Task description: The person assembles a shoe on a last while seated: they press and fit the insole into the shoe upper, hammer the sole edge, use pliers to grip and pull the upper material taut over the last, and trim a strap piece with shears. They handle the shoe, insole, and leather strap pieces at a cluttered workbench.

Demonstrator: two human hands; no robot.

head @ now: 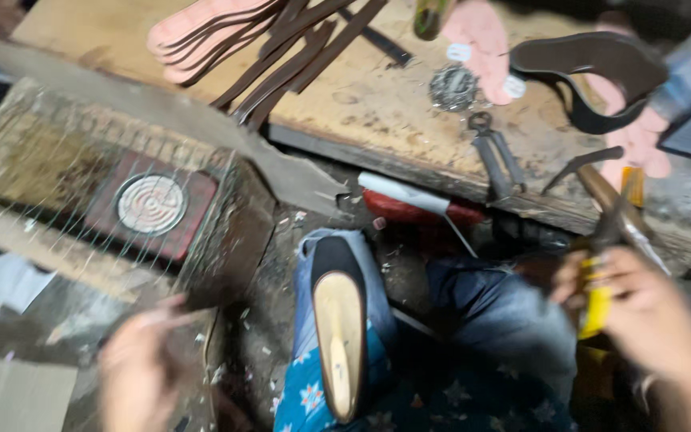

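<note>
The right hand is clenched round a hammer, the blurred left hand pinches something thin, and the shoe on its last rests loosely on the lap, so a careless blow could tip it off.

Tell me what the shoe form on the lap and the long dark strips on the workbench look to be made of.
Shoe form: likely wood on its pale tan, matte, smooth bottom face; the dark rim around it looks like leather or fabric, but blur leaves that open. Dark strips: probably leather, being thin, flat, dull brown bands that bend and overlap loosely. Workbench: worn, stained bare wood.
</note>
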